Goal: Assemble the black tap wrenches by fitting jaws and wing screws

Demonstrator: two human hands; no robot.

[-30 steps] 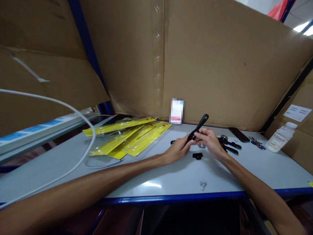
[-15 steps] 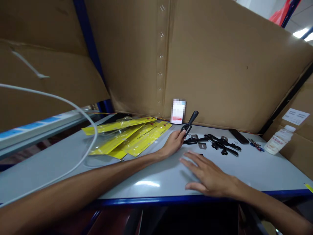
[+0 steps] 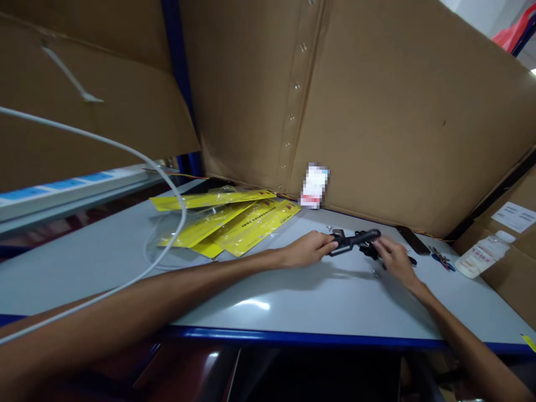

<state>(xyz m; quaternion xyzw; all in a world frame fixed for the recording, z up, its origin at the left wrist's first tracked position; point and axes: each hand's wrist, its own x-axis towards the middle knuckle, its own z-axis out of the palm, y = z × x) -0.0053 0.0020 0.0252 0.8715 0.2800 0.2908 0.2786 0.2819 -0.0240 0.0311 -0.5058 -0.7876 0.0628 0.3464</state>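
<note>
Your left hand (image 3: 307,249) is closed on the left part of a black tool (image 3: 362,238), thumb and fingers pinching it near its wider, slotted section, while the fingertips of your right hand (image 3: 396,259) are at the right-hand end of its handle; whether they press on it or only sit just beside it, you can't tell from this view. The tool is held above the middle-right of the tabletop (image 3: 259,290), tilted a little, its right end higher. To handle it well, I'd let the left pinch carry the weight and leave the right fingers light, so the handle can be turned or steadied without twisting your wrist. It would also be wise to keep your fingertips off any thin edge in that slotted section, since its details are too blurred to judge. Just beyond lie more dark parts (image 3: 368,252), partly hidden by the tool, so a little clearance should avoid knocking them. A small silver piece (image 3: 376,273) is on the near side, easily brushed by your right hand. Farther right are a dark flat slab (image 3: 412,240), a bunch of keys (image 3: 443,259) and a bottle (image 3: 483,257); to the left, yellow packages (image 3: 255,226) overlap, and a phone (image 3: 315,186) leans against the far cardboard (image 3: 377,111).
</note>
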